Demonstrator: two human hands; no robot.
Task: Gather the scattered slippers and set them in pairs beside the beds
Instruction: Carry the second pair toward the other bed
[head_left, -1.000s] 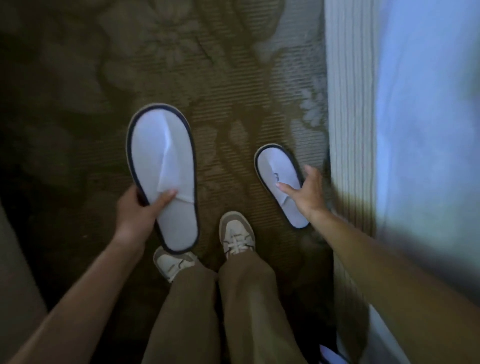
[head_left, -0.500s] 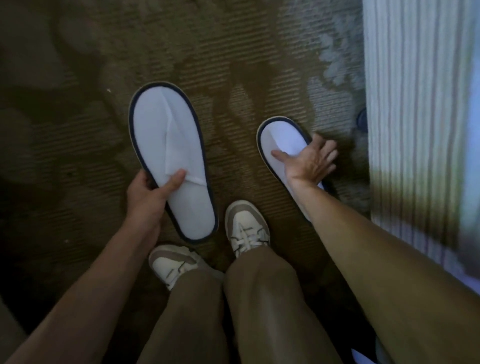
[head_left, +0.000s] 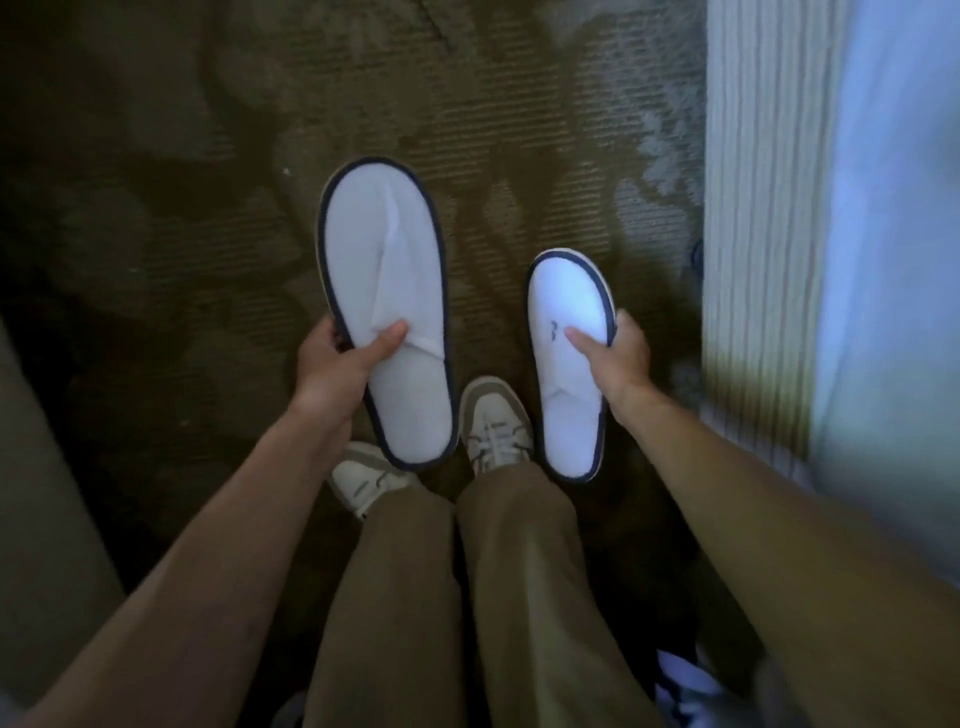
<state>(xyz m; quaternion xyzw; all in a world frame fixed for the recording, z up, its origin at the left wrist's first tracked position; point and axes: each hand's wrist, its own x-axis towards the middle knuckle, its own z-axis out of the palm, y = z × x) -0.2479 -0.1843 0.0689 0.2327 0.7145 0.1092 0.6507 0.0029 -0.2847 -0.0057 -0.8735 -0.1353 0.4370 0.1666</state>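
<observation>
My left hand (head_left: 335, 371) grips a white slipper with dark blue trim (head_left: 387, 270) at its left edge, thumb on top, holding it flat above the carpet with the toe pointing away. My right hand (head_left: 621, 364) is closed on a second matching white slipper (head_left: 569, 332), thumb on its upper and fingers around its right edge, lifted beside my right shoe. Both slippers point the same way, roughly side by side, a shoe's width apart. The bed (head_left: 893, 260) with its striped white skirt (head_left: 763, 218) runs along the right.
Patterned brown carpet (head_left: 208, 182) covers the floor ahead and to the left. My two beige sneakers (head_left: 496, 423) and khaki trouser legs stand below the slippers. A dull beige surface (head_left: 36, 519) edges the lower left. A dark object (head_left: 696, 257) peeks from under the bed skirt.
My right hand went from resting on the floor slipper to gripping it and lifting it, now straightened. The left slipper stayed held and moved closer to centre.
</observation>
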